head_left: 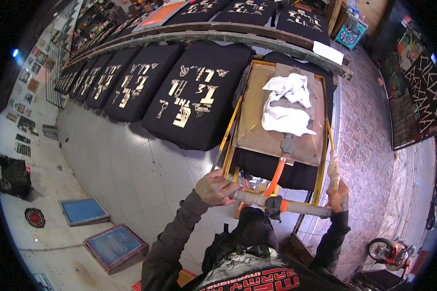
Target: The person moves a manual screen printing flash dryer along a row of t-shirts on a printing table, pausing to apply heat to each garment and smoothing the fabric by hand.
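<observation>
My left hand [216, 188] is closed around the left end of a tape-wrapped handlebar [301, 207]. The bar belongs to a yellow metal frame [326, 125] that reaches away from me. On the right side my right hand [338, 196] is wrapped around the taped part of the frame's side rail, its fingers partly hidden. A brown flat panel [255, 116] lies on the frame, with crumpled white cloths [287, 120] on top. A grey round fitting [288, 144] sits at the panel's near edge, and an orange hose [277, 175] runs from it toward the bar.
Black printed T-shirts [194, 92] lie in a row to the left, with more behind a long rail [179, 34]. Blue-meshed screen frames [115, 245] rest at the lower left. A motorcycle [388, 252] stands at the lower right, beside a stone-patterned floor [357, 145].
</observation>
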`<state>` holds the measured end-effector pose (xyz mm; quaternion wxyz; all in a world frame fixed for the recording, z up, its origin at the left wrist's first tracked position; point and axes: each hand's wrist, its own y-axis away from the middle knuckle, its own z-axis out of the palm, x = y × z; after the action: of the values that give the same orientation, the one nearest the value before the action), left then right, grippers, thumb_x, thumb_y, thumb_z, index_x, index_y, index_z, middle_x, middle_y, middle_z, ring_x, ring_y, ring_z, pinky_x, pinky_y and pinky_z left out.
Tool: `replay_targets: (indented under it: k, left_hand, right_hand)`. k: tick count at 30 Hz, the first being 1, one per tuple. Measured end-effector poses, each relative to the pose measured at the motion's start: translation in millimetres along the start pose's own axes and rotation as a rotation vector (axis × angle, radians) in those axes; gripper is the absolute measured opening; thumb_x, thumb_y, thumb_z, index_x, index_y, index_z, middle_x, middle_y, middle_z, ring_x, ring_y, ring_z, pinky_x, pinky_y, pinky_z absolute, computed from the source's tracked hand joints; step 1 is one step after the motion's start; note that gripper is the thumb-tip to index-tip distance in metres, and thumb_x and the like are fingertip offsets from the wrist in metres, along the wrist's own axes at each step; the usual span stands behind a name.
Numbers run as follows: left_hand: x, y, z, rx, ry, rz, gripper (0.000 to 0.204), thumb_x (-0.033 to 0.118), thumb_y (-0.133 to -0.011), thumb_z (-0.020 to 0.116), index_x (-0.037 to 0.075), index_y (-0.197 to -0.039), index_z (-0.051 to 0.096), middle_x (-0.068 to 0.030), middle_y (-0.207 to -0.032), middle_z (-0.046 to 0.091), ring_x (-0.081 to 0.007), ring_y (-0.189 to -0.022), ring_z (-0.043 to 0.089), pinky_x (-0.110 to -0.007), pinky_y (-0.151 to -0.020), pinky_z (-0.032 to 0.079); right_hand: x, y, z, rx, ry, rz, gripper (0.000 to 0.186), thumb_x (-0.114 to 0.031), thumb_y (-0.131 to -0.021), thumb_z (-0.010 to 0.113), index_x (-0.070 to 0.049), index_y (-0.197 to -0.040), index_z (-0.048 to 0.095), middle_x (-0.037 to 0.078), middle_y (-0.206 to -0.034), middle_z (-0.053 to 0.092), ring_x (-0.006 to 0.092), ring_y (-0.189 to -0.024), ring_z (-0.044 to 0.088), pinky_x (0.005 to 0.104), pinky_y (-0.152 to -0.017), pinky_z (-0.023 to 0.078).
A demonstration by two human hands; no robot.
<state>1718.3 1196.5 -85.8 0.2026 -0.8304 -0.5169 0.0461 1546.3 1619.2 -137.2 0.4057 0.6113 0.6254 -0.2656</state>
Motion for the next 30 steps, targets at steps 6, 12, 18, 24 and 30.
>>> replay_targets:
  k: [6, 12, 18, 24, 30]
  left_hand:
    - [-54, 1, -10, 0.036, 0.001, -0.016, 0.03, 0.041, -0.074, 0.08, 0.019, -0.075, 0.058, 0.004, -0.056, 0.054, -0.0147, -0.049, 0.051, -0.03, -0.061, 0.038]
    - [-105, 0, -21, -0.008, 0.012, 0.051, 0.031, 0.039, -0.075, 0.076, 0.019, -0.068, 0.054, 0.004, -0.055, 0.054, -0.012, -0.047, 0.05, -0.031, -0.063, 0.034]
    - [-138, -11, -21, -0.012, 0.048, 0.126, 0.027, 0.037, -0.076, 0.075, 0.019, -0.071, 0.055, 0.0047, -0.06, 0.059, -0.0107, -0.048, 0.051, -0.03, -0.063, 0.033]
    - [-179, -26, -21, -0.076, 0.077, 0.168, 0.023, 0.033, -0.066, 0.077, 0.024, -0.084, 0.066, 0.006, -0.062, 0.058, -0.0104, -0.054, 0.055, -0.032, -0.06, 0.034]
    - [-197, -43, -19, -0.008, 0.142, 0.261, 0.028, 0.032, -0.084, 0.072, 0.018, -0.07, 0.053, 0.0057, -0.057, 0.048, -0.0098, -0.05, 0.048, -0.028, -0.065, 0.038]
  right_hand:
    - [-71, 26, 45, 0.055, -0.14, 0.178, 0.022, -0.008, -0.075, 0.058, 0.0, -0.095, 0.059, 0.004, -0.074, 0.057, 0.0134, -0.062, 0.055, 0.0308, -0.048, 0.047]
    - [-90, 27, 82, 0.151, -0.122, 0.145, 0.028, -0.008, -0.072, 0.06, 0.001, -0.098, 0.062, 0.004, -0.076, 0.06, 0.0154, -0.067, 0.055, 0.0323, -0.062, 0.047]
    - [-109, 22, 95, 0.19, -0.208, 0.23, 0.028, -0.006, -0.071, 0.059, 0.002, -0.098, 0.062, 0.004, -0.081, 0.06, 0.0155, -0.073, 0.054, 0.0311, -0.067, 0.046]
    - [-129, 9, 113, 0.25, -0.148, 0.208, 0.024, -0.008, -0.07, 0.059, 0.0, -0.093, 0.06, 0.002, -0.077, 0.057, 0.014, -0.07, 0.051, 0.0305, -0.063, 0.044]
    - [-133, 3, 122, 0.317, -0.169, 0.205, 0.024, -0.014, -0.068, 0.061, -0.001, -0.088, 0.059, 0.0, -0.074, 0.055, 0.013, -0.067, 0.051, 0.0304, -0.059, 0.043]
